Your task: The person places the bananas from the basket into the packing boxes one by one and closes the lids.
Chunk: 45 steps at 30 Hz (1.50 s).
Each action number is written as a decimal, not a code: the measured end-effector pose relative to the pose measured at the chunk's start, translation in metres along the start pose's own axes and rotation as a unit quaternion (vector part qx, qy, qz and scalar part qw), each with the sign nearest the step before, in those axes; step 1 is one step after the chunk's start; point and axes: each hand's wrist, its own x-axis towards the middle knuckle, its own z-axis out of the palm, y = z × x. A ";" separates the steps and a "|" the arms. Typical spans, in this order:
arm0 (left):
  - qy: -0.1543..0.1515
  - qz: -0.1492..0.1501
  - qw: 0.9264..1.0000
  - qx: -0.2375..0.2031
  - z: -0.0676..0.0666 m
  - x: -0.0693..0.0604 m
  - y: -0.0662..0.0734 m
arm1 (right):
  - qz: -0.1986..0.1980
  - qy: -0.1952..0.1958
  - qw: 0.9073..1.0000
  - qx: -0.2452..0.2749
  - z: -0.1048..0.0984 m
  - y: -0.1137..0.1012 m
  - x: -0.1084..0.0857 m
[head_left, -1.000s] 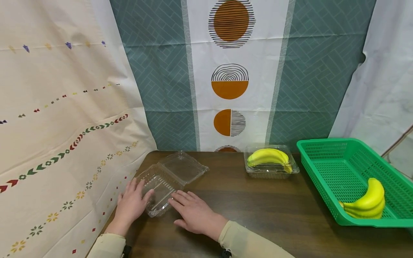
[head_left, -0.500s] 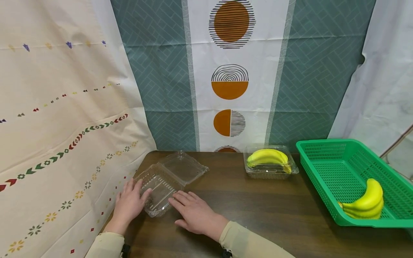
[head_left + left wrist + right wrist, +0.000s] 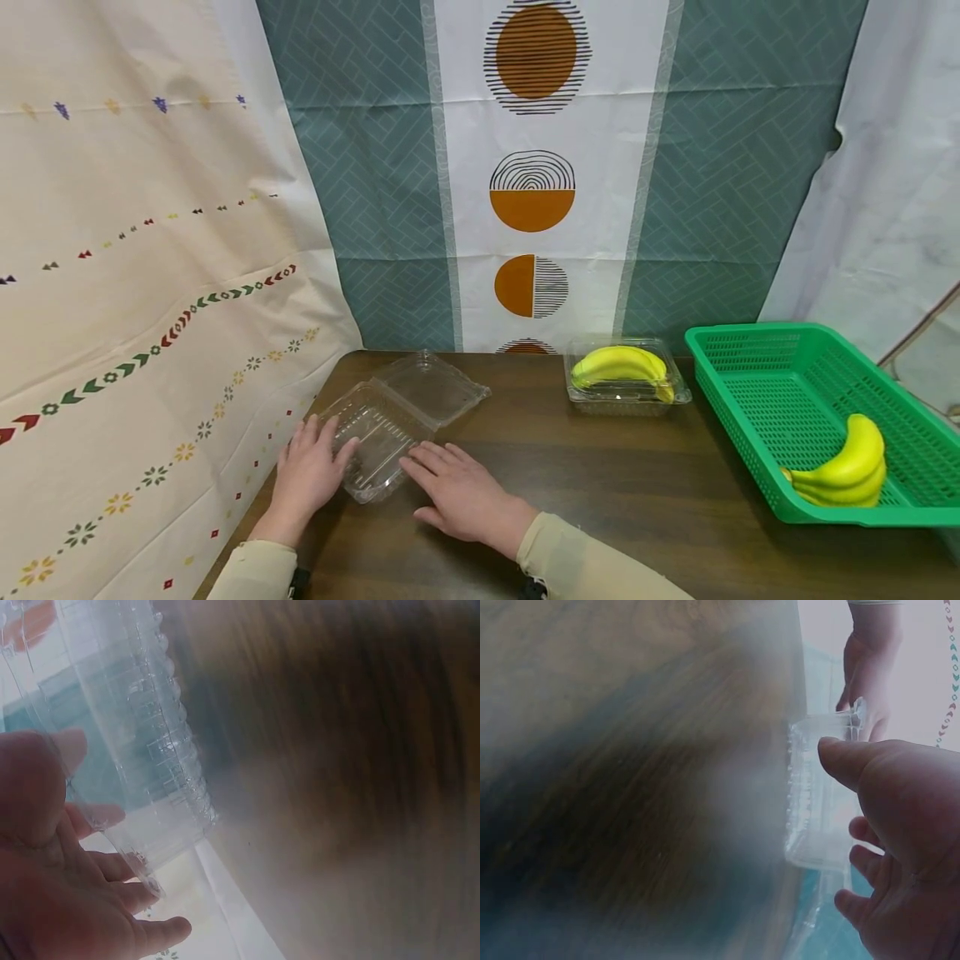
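Observation:
An opened clear plastic container [image 3: 378,437] lies on the table, its lid [image 3: 431,387] folded back toward the far side. My left hand [image 3: 306,475] touches its left edge with extended fingers; the left wrist view shows that hand [image 3: 82,877] along the rim of the clear container [image 3: 127,735]. At the container's right edge is my right hand [image 3: 468,496], palm down with fingers extended. The right wrist view has the right hand [image 3: 900,825] beside the container wall [image 3: 817,802], thumb and fingers apart.
At the back stands a closed clear container [image 3: 622,408] with bananas [image 3: 618,365] inside. To the right, a green basket [image 3: 738,429] holds another banana bunch [image 3: 847,471]. Patterned curtains [image 3: 390,208] hang behind and to the left of the wooden table [image 3: 600,483].
The container near my hands has shifted slightly right, and both hands have moved right with it. The rest of the scene appears slightly further left in the head view.

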 end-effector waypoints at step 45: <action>0.086 0.036 0.995 0.030 0.023 -0.015 0.056 | 0.047 -0.007 0.998 0.044 -0.006 0.037 -0.041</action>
